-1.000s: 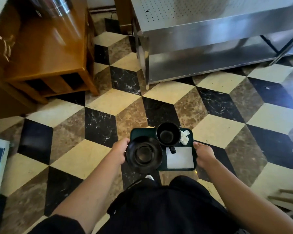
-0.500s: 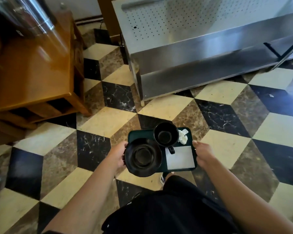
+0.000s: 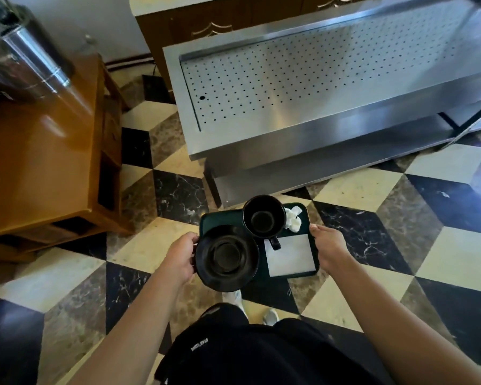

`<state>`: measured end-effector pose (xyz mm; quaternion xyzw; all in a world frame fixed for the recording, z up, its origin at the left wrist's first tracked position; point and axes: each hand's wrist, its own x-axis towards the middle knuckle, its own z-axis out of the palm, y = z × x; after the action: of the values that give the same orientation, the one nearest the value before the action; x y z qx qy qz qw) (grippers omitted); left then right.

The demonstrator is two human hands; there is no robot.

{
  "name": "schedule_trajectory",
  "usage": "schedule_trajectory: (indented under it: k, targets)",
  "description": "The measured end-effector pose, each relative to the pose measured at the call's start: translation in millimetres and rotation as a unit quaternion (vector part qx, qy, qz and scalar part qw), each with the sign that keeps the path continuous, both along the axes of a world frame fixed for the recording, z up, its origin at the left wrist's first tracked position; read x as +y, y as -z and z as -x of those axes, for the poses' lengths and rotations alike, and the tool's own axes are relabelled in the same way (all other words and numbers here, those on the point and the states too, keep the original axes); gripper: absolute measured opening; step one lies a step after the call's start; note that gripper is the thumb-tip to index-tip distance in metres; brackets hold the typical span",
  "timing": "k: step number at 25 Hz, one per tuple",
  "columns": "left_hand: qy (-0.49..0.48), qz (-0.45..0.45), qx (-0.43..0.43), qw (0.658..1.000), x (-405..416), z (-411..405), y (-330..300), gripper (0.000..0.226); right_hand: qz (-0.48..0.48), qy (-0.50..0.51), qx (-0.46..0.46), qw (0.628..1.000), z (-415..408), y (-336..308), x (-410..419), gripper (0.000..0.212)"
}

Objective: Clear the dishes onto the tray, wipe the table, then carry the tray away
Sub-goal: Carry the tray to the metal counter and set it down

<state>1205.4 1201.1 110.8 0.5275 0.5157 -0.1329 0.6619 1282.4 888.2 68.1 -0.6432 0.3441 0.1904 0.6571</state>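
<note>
Grip first: left hand (image 3: 178,259) curled round the left short edge of the tray (image 3: 220,219), right hand (image 3: 328,247) clamped on the right short edge, thumb on top of the rim, so held from both ends with its long axis running side to side across the body. Roughly level, hanging out over the checkered floor (image 3: 442,262), not resting on anything. Loaded like this: black saucer (image 3: 228,258) at the near-left, big enough to overhang the near rim and sitting right up against the left hand; black cup (image 3: 264,216) upright at the far middle, handle pointing back toward the body, looks empty or close to it, hard to tell in the dark interior; flat white napkin (image 3: 290,255) at the near-right just beside the right hand; crumpled tissue (image 3: 293,222) in the far-right corner, touching the cup or nearly. Further out, straight ahead and slightly right: steel worktop (image 3: 303,87) with a perforated top, nothing visibly on it. Probably the drop-off, so forward and up over its near edge. Wooden cabinet (image 3: 47,162) well off to the left. Overhanging saucer looks like the one to watch if tipped toward the body.
</note>
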Motion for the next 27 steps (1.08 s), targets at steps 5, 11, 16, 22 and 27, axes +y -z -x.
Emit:
schedule_trajectory:
  k: [5,11,16,22,27]
  targets:
    - [0.033,0.019,-0.053,0.998,19.8,-104.8,-17.7,0.021,-0.003,0.034,-0.016,0.999,-96.7,-9.2,12.0,0.019]
    - [0.072,0.087,-0.086,0.99,53.9,-218.5,-45.2,0.027,0.012,0.059,-0.029,0.998,-206.2,-32.1,29.6,0.02]
    - [0.083,0.102,-0.097,0.987,83.8,-301.5,-50.5,0.019,0.015,0.058,-0.042,0.997,-293.4,-40.7,52.4,0.018]
    - [0.084,0.102,-0.072,0.989,104.7,-368.8,-41.6,0.031,0.023,0.067,-0.011,0.997,-377.3,-28.4,72.1,0.009]
    - [0.047,0.09,-0.051,0.994,108.1,-421.0,-29.5,0.032,0.022,0.019,-0.004,1.0,-446.6,-18.5,86.7,0.01]
